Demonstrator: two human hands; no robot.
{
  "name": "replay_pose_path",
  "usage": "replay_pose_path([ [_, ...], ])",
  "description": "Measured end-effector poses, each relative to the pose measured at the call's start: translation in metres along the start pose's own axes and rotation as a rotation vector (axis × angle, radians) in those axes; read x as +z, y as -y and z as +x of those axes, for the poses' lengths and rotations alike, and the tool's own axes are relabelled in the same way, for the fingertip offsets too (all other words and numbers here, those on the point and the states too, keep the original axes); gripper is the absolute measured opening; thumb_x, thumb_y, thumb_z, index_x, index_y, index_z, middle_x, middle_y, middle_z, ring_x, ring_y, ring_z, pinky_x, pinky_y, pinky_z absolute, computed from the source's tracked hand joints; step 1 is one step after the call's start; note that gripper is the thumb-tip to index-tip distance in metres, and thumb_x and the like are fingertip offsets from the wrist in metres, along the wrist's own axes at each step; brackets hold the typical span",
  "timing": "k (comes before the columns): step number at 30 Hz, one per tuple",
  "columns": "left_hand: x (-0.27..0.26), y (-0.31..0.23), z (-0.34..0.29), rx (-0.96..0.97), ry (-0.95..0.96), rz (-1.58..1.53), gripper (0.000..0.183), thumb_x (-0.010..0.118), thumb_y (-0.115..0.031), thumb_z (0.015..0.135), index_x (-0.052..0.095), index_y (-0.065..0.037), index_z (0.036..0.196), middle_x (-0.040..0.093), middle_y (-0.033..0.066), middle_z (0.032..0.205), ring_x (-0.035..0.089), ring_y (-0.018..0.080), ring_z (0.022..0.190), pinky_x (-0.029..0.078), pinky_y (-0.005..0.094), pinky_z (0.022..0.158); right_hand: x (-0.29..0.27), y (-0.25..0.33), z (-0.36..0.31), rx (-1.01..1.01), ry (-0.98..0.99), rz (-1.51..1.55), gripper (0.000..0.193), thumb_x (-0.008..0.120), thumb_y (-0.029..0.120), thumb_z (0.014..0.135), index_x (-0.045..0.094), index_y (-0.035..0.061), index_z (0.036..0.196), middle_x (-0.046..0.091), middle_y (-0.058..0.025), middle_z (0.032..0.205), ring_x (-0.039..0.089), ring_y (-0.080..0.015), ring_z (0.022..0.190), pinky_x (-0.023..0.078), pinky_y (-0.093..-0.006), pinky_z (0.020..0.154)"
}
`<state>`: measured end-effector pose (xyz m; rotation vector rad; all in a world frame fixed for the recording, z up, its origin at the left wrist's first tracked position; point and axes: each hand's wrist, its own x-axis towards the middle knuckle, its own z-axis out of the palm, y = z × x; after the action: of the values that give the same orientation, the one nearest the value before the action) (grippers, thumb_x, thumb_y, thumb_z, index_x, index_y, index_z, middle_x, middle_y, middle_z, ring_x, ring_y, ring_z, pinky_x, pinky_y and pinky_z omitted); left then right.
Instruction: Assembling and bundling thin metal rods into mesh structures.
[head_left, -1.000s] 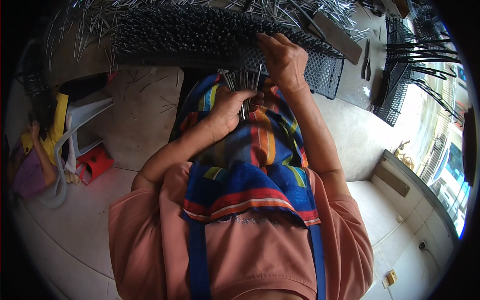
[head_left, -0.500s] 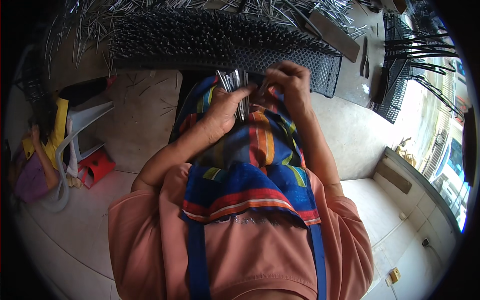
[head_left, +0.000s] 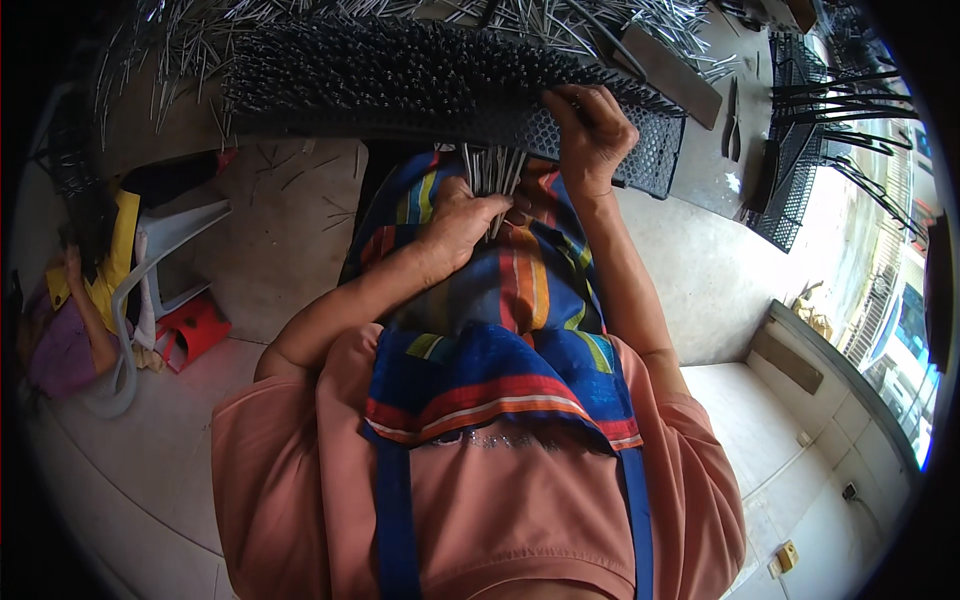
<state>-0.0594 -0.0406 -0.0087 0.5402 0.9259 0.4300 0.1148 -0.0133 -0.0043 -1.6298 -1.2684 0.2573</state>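
My left hand [head_left: 460, 228] is closed round a bundle of thin metal rods [head_left: 490, 170] above my lap, their silvery ends pointing away from me. Beyond it stretches a long black perforated tray [head_left: 650, 150], its honeycomb of holes bare at the right end and along part of the near edge. Dark upright rods [head_left: 390, 80] stand packed in most of the rest. Over the tray's right part is my right hand [head_left: 600, 135], fingers pinched together near the edge of the standing rods. Whatever its fingertips hold is hidden.
Loose metal rods [head_left: 200, 45] lie heaped behind the tray. To the right are a flat board [head_left: 670, 75], pliers [head_left: 733, 120] and a second mesh tray [head_left: 785, 205] with black bent rods. At left, another person [head_left: 75, 340] is beside a pale chair [head_left: 180, 235].
My right hand has moved away from the bundle, forward and slightly right, over the tray. My left hand keeps hold of the rods, which have fanned out and shifted slightly right.
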Motion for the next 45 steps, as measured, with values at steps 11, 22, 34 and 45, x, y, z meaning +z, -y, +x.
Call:
replay_pose_path([
  [11, -0.001, 0.005, 0.009, 0.057, -0.098, -0.065, 0.016, 0.062, 0.007, 0.081, 0.066, 0.005, 0.096, 0.070, 0.0143, 0.094, 0.070, 0.0215, 0.082, 0.056, 0.0301, 0.078, 0.000, -0.004, 0.002, -0.047, -0.011, -0.055, 0.012, 0.077, -0.001, 0.072, 0.070, 0.0004, 0.081, 0.065, -0.0057, 0.072, 0.059, -0.0097, 0.062, 0.045, -0.0226, 0.057],
  [22, 0.000, 0.001, 0.013, 0.052, 0.012, -0.150, 0.022, 0.061, 0.007, 0.081, 0.066, 0.004, 0.102, 0.071, 0.0139, 0.092, 0.070, 0.0213, 0.079, 0.057, 0.0315, 0.072, 0.000, -0.003, -0.002, -0.091, -0.013, -0.076, 0.013, 0.076, 0.000, 0.072, 0.071, 0.0022, 0.083, 0.065, -0.0063, 0.073, 0.060, -0.0130, 0.059, 0.046, -0.0256, 0.055],
  [34, 0.001, -0.007, 0.017, -0.086, 0.091, -0.321, 0.024, 0.061, 0.006, 0.082, 0.065, 0.002, 0.105, 0.071, 0.0139, 0.092, 0.070, 0.0219, 0.077, 0.058, 0.0327, 0.067, -0.014, -0.010, -0.016, -0.125, 0.095, -0.256, 0.011, 0.070, 0.008, 0.080, 0.071, 0.0046, 0.091, 0.062, -0.0080, 0.068, 0.062, -0.0232, 0.057, 0.046, -0.0333, 0.053],
  [45, 0.007, -0.006, 0.011, -0.105, -0.008, -0.284, 0.018, 0.059, 0.003, 0.086, 0.066, 0.000, 0.103, 0.070, 0.0136, 0.091, 0.071, 0.0244, 0.078, 0.060, 0.0347, 0.067, -0.038, 0.014, -0.027, 0.845, 0.291, 0.515, 0.007, 0.070, 0.007, 0.082, 0.067, 0.0008, 0.079, 0.063, -0.0009, 0.070, 0.052, -0.0041, 0.059, 0.040, -0.0206, 0.053],
])
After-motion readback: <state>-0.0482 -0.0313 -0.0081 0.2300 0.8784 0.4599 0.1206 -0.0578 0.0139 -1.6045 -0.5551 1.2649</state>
